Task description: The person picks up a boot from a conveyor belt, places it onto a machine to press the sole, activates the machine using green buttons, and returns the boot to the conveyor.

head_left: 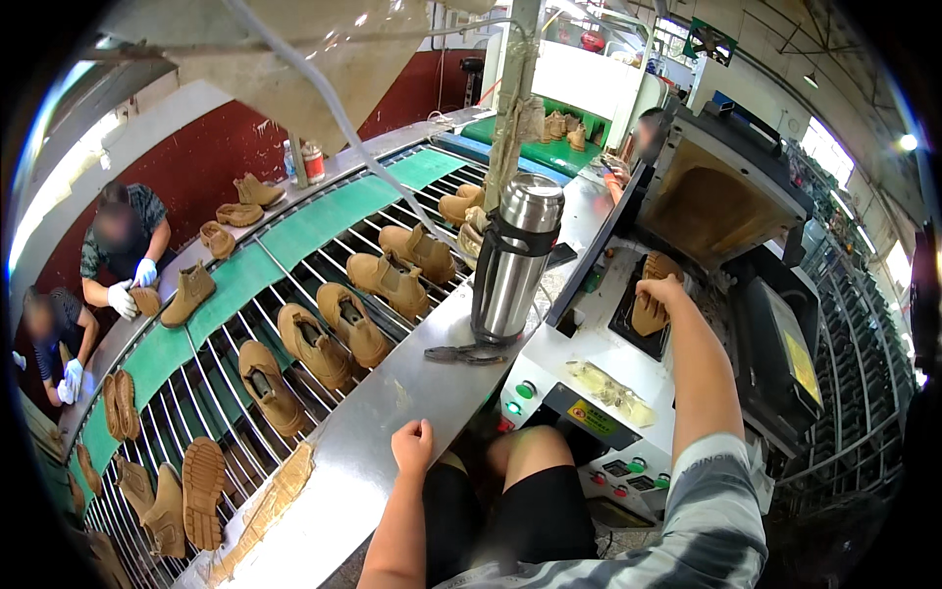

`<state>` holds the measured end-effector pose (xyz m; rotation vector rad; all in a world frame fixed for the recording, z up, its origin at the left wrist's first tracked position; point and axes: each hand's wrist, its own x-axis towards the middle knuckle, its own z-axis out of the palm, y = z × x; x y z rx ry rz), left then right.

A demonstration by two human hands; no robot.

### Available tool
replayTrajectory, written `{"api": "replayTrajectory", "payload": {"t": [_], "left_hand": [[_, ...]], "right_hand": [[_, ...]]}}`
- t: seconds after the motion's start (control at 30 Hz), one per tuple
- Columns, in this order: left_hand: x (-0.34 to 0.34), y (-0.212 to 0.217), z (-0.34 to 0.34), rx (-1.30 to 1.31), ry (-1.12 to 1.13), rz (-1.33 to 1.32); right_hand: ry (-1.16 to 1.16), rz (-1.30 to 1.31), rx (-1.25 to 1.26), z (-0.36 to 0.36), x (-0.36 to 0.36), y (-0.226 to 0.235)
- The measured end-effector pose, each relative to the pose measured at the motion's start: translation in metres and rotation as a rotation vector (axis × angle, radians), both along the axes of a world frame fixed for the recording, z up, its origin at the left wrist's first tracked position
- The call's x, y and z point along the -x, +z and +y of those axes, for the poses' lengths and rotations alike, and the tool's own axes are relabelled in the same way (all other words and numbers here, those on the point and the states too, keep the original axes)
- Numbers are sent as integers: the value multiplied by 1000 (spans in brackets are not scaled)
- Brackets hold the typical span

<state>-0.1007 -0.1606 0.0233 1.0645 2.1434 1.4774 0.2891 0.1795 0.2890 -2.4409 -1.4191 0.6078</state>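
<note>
My right hand grips a tan boot over the dark recess of a sole-press machine. The boot's brown sole shows above my fingers, and part of the boot is hidden by the hand. The machine's thick padded lid stands raised behind it. My left hand is closed in a loose fist, with nothing seen in it. It hovers by the near edge of the metal counter, left of my knees.
A steel thermos and pliers stand and lie on the counter. Several tan boots rest on the curved bar rack to the left. Two gloved co-workers handle footwear across the green belt. Green and red buttons line the machine's front.
</note>
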Motion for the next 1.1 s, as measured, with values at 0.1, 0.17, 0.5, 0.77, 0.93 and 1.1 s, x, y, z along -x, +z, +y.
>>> {"api": "replayTrajectory", "payload": {"t": [0.1,0.17,0.5,0.77,0.93,1.1], "left_hand": [[4,7,-2,21,-2,-43],[3,0,0,34,9,-46],[3,1,-3,99,-28,3],[18,12,-8,-95,-449,-720],[0,105,-66,-708,-783,-1063],[82,78,-175,-1069,-240,-1363]], "right_hand": [[-21,-43,-187,-2,-12,24],[25,-68,-370,-18,-19,11],[89,366,-1121,-164,-46,-123],[383,955,-953,-237,83,-98],[1036,1003,-391,-328,179,-84],[1506,737,-360,-383,249,-13]]}}
